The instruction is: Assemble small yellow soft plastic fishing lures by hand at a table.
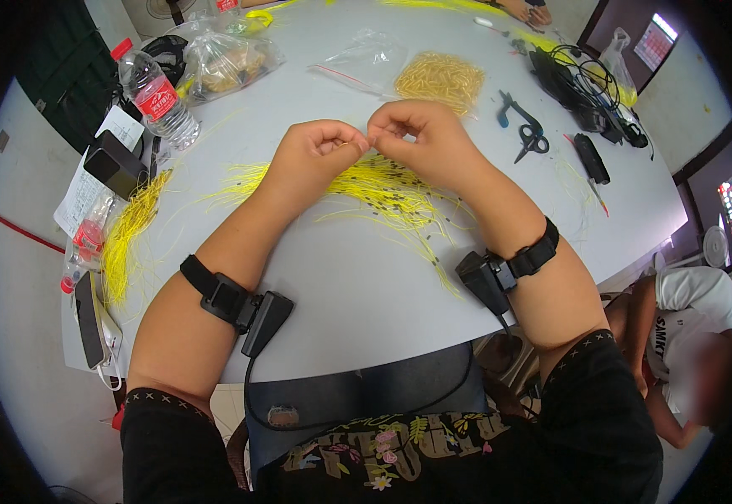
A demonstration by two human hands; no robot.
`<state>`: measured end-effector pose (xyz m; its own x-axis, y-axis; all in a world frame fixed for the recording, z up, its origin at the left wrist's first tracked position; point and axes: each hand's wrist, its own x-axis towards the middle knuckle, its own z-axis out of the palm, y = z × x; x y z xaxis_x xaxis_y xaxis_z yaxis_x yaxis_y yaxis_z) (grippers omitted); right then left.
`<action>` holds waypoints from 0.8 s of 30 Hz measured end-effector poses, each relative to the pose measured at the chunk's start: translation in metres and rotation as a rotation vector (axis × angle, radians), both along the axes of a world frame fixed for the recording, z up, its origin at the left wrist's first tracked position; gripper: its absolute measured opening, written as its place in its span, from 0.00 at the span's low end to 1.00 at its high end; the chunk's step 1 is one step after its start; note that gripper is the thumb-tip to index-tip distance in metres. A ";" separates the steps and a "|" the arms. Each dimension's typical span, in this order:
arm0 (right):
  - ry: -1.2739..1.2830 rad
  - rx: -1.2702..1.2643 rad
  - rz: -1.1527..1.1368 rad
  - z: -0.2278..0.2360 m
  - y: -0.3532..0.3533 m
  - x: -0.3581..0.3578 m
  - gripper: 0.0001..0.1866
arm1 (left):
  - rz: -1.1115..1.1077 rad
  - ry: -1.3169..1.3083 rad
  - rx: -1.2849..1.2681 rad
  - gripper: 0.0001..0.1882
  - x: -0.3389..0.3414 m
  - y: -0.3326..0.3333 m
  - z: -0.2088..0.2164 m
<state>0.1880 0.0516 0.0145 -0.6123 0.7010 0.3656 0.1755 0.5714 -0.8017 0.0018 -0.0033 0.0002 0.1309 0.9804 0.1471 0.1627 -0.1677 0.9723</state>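
Note:
My left hand [317, 160] and my right hand [426, 141] meet above the middle of the table, thumbs and fingertips pinched together and almost touching. Whatever sits between the fingertips is too small to make out. Just beneath them lies a spread bundle of thin yellow cords [387, 195] with small dark pieces along them; my hands and forearms cover part of it. Beyond my right hand is a clear bag of small gold-coloured tube-like pieces [440, 80]. An empty-looking zip bag [366, 60] lies left of it.
Dark scissors [534, 141] and a black cylinder [591, 158] lie to the right, before a cable heap [576, 88]. A water bottle [157, 99], black box [116, 164] and yellow strands [131, 231] line the left. Another person [685, 336] sits at right; someone's hands [527, 10] show far off.

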 end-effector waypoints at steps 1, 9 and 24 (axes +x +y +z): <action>0.008 0.006 0.004 -0.001 0.000 -0.001 0.04 | 0.000 0.000 -0.001 0.06 0.000 0.000 0.000; -0.014 0.014 -0.030 0.001 -0.004 -0.002 0.05 | -0.072 -0.084 0.025 0.06 0.002 0.002 -0.003; 0.233 -0.119 0.007 -0.004 0.013 0.004 0.06 | -0.050 -0.185 0.054 0.08 0.002 0.001 0.004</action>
<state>0.1916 0.0643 0.0108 -0.5260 0.7436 0.4127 -0.0257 0.4712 -0.8817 0.0036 -0.0027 0.0042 0.1455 0.9633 0.2255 -0.0280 -0.2239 0.9742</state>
